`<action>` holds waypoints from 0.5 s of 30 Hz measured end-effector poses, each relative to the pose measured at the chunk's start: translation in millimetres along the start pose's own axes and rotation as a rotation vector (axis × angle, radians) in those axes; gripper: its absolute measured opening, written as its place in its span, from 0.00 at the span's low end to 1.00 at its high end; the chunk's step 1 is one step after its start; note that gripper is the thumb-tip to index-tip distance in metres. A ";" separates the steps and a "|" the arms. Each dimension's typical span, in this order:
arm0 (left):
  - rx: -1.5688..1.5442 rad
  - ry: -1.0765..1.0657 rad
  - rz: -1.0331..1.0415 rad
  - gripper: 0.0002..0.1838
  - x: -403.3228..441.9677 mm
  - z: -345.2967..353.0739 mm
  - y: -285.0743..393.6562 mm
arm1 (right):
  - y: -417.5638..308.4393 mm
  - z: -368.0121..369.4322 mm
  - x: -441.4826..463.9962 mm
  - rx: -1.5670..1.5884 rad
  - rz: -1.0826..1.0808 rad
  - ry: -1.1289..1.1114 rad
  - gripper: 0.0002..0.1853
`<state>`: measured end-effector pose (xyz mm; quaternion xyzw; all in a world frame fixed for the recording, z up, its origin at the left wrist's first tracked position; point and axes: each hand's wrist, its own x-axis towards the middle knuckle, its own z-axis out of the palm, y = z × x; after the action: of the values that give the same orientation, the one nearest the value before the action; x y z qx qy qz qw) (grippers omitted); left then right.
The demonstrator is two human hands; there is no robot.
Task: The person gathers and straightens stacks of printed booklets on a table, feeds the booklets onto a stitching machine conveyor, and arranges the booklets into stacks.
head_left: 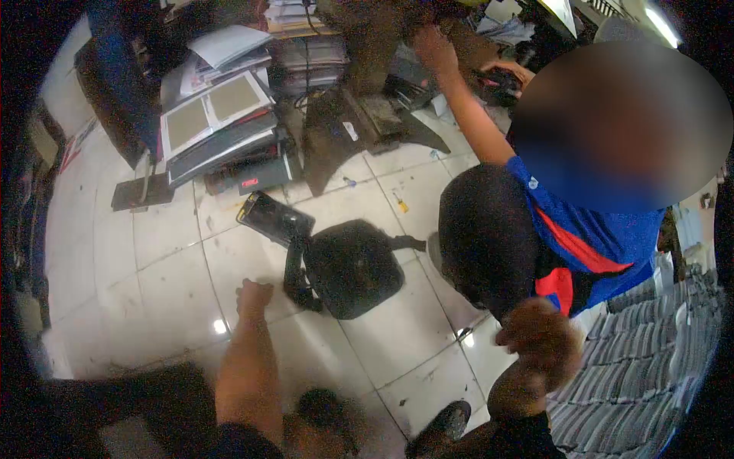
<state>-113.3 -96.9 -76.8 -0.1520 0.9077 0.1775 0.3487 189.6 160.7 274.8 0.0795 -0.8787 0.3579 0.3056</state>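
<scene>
My left hand [254,298] hangs over the white tiled floor with its fingers curled in and nothing visible in them. To its right lies a black rounded bag or cushion [355,269] with strap-like parts; a gap separates it from my left hand. Just behind it is a dark rectangular case [275,217] with a yellow-edged end. My right hand [540,343] is at the lower right, near a crouching co-worker's leg. Motion blurs its fingers, and whatever it may hold cannot be made out.
The co-worker in a blue and red shirt [604,237] crouches at the right, one arm reaching toward the back. Stacked folders and papers [222,138] stand at the back left. Bundled grey sheets [634,375] fill the lower right. A small yellow item [402,205] lies on the floor.
</scene>
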 end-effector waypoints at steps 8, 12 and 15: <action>-0.034 0.058 -0.056 0.34 -21.3 -8.4 8.4 | 24.2 51.2 25.4 -0.148 -0.114 -0.540 0.18; 0.034 0.070 -0.053 0.35 0.1 -1.2 -7.5 | 12.4 23.0 17.2 -0.276 0.193 -0.764 0.24; 0.137 0.060 0.059 0.34 105.1 54.5 -51.0 | 10.8 -4.8 -15.0 -0.230 0.347 -0.738 0.26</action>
<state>-136.1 -135.0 -197.8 -0.1060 0.9318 0.1206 0.3255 200.1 170.7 262.3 0.0186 -0.9638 0.2513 -0.0873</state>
